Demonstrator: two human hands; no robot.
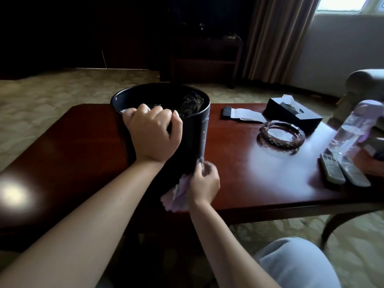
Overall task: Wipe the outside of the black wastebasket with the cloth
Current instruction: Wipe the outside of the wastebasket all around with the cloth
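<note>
Black wastebasket [195, 132] stands upright on the dark red wooden surface [83, 146], toward its near-centre, with a crumpled liner or wrapper visible inside. My left hand [151, 132] is curled over the near rim, fingers hooked inside and thumb on the outer wall, steadying the basket. My right hand [204, 182] pinches a bunched lilac cloth [176, 194] and holds it against the lowest part of the outer wall, just above the surface, on the side facing me and slightly right; part of the cloth trails down onto the surface. Progress, as a judgement: wiping is under way, contact made at the base of the near-right wall. A faint pale streak runs up the right edge of the wall; I cannot tell whether it is reflection, moisture or residue. The far side and left side are out of sight, so I cannot confirm any coverage there; I assume most of the circumference is left and the basket needs turning. Nearby on the right, well apart: a glass ashtray [282, 136], a black tissue box [293, 115], two remote controls [342, 171], a clear bottle [351, 129].
</note>
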